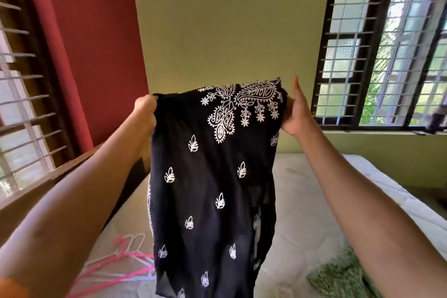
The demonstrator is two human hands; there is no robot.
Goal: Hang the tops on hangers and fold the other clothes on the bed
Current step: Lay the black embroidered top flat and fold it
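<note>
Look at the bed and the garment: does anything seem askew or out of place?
Nothing is damaged. The hangers lie in a loose tangle on the bed, and the black top hangs unevenly, bunched in the left hand and higher at the right hand.
</note>
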